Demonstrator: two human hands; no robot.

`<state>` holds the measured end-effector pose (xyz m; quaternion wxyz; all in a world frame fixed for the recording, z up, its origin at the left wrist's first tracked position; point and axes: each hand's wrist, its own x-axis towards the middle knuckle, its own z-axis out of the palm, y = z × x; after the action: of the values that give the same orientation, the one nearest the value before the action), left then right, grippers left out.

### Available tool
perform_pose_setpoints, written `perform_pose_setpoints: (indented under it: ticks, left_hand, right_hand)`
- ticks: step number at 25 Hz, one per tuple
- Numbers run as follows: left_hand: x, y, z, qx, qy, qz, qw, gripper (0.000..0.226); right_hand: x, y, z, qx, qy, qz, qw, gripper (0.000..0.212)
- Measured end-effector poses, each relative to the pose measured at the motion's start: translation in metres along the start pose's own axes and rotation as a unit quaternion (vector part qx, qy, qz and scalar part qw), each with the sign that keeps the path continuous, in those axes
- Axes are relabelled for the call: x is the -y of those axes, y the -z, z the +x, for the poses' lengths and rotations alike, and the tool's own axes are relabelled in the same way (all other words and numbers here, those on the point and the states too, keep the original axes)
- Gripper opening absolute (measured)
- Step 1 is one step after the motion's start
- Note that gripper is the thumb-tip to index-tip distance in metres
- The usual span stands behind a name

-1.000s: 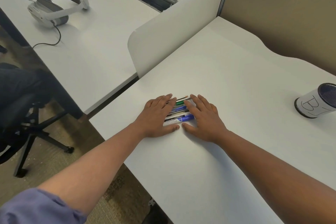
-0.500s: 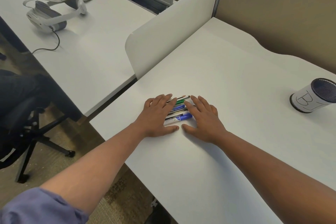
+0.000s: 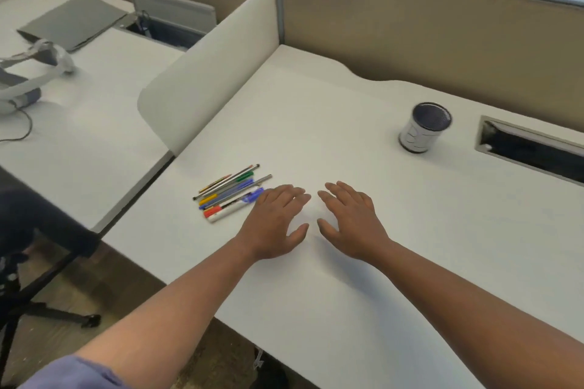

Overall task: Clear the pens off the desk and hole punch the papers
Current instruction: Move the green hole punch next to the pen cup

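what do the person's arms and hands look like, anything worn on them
Both forearms are bare. The left hand and right hand carry no gloves, rings, watch or bracelets that can be seen. The only clothing in view is a lavender-purple sleeve on the left arm, ending above the elbow. No right sleeve shows.

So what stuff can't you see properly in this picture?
Head view only:
- Cup: blurred, so its markings are unreadable; the inside is too dark to see.
- Pens: piled together, so the count is unclear; the left hand covers one end.
- Headset: cut off by the left edge.
- Papers and hole punch: nowhere in view.
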<state>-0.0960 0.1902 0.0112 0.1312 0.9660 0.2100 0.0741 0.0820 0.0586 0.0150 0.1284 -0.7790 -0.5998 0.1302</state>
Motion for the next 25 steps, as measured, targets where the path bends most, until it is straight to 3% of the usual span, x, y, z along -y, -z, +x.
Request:
perform_pose_setpoints:
  ticks: [8,14,17,21,25]
  left_hand:
    - [-0.128,-0.039,0.03,0.05,-0.1,-0.068,0.991,0.057]
    - [-0.197,-0.065,0.041,0.121,-0.151,-0.11,0.975,0.062]
    - [-0.212,-0.072,0.046,0.152,-0.145,-0.131,0.969,0.07]
    - [-0.218,-0.081,0.049,0.188,-0.115,-0.146,0.964,0.075]
    - [-0.213,-0.088,0.055,0.208,-0.106,-0.171,0.957,0.055]
  right_hand:
    - [-0.079,0.041,-0.13,-0.037,-0.134,0.026,0.99,0.041]
    - [-0.124,0.047,-0.206,-0.041,-0.247,0.106,0.962,0.04]
    - [-0.134,0.041,-0.23,-0.018,-0.263,0.181,0.948,0.051]
    - [-0.138,0.028,-0.241,-0.007,-0.263,0.188,0.946,0.061]
    - [-0.142,0.02,-0.237,-0.019,-0.258,0.16,0.953,0.058]
